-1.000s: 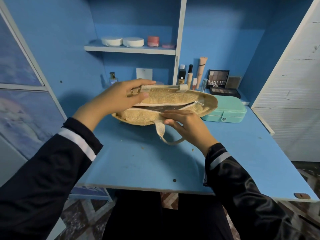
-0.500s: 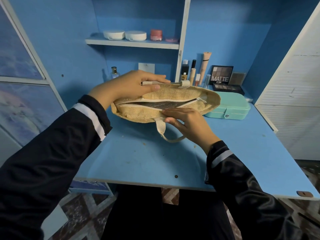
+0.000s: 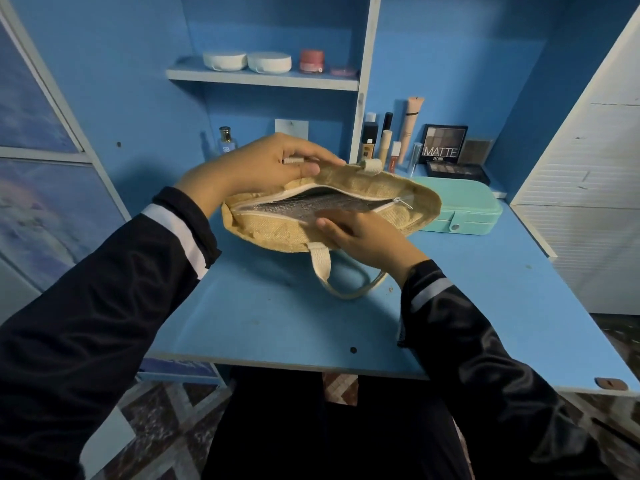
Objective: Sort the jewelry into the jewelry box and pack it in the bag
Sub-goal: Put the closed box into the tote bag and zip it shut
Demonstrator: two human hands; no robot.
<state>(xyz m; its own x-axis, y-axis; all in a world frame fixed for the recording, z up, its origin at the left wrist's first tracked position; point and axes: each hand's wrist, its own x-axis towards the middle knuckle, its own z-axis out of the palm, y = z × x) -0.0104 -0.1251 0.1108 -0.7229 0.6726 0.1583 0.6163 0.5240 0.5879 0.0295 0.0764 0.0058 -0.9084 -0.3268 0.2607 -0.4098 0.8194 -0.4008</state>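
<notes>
Bag [image 3: 273, 233]: on desk [image 3: 277, 323], long axis left to right, unzipped mouth facing up.
Left hand [image 3: 263, 164]: gripping far rim.
Right hand [image 3: 360, 235]: pinching near rim.
Box [image 3: 464, 209]: closed, behind bag's right end.

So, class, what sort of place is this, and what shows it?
Probably a home vanity corner: a black MATTE eyeshadow palette, a tall beige cosmetic tube, and a closed mint-green jewelry box.

Tan jute bag [image 3: 277, 233] on the desk, zipper open (silvery lining showing), closed teal jewelry box [image 3: 460, 211] just behind.
</notes>
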